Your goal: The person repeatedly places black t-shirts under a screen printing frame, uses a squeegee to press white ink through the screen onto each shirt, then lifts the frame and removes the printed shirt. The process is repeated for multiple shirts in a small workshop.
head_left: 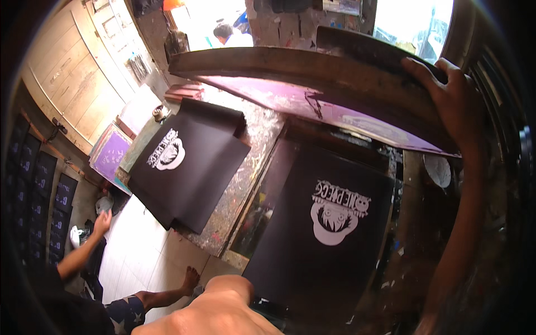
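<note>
My right hand (455, 97) grips the upper right edge of a wooden screen printing frame (251, 60), which is tilted up over the far side of the table. Its purple-tinted mesh (312, 106) shows beneath the wood. Under the raised frame, a black sheet (290, 245) lies flat, bearing a white print of a face in a hat with lettering. My left hand (229, 290) looms large at the lower middle, beside that sheet's near left corner. Its fingers are hidden, so whether it holds anything does not show.
Left of the sheet, a stack of black printed sheets (206, 162) rests on the paint-stained table (218, 237). Another person's hand (102, 223) and bare foot (191, 278) are at the left. Purple panels (114, 153) lean nearby. Printed black pieces (61, 195) hang at the far left.
</note>
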Available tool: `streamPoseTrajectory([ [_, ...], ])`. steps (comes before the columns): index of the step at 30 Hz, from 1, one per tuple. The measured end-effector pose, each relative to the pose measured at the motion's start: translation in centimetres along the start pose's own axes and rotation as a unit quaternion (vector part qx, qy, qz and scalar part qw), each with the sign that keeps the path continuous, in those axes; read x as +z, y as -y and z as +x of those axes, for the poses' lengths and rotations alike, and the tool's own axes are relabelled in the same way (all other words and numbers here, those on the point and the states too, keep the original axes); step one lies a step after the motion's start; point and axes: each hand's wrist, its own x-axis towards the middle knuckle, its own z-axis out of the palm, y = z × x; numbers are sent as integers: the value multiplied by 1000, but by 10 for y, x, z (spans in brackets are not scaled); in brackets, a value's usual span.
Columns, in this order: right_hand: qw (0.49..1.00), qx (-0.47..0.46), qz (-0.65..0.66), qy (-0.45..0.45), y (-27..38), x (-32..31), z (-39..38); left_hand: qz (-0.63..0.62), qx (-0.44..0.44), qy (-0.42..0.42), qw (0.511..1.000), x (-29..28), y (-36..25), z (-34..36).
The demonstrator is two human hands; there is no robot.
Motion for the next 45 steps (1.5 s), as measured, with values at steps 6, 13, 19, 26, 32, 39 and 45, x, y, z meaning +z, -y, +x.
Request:
streamPoseTrajectory([
  [6, 995, 84, -11, 60, 40, -28, -14, 102, -197, -117, 968, -28, 64, -56],
  [13, 999, 34, 19, 6, 37, -23, -47, 517, -382, 258, 722, -128, 242, -257],
  [19, 998, 40, 42, 24, 44, -24, -38, 554, -342, 358, 669, -144, 238, -297],
  [26, 999, 21, -17, 40, 24, -25, -23, 343, -478, 136, 797, -138, 176, -286],
  [32, 998, 14, 12, 58, 23, -29, -14, -52, -671, -139, 727, -152, 147, -267],
  [39, 1000, 23, -14, -3, -12, 25, 20, 188, -517, -180, 816, -272, 96, -171],
  [45, 995, 100, -11, 3, -32, 7, 31, 313, -265, -499, 763, -447, 27, -199],
])
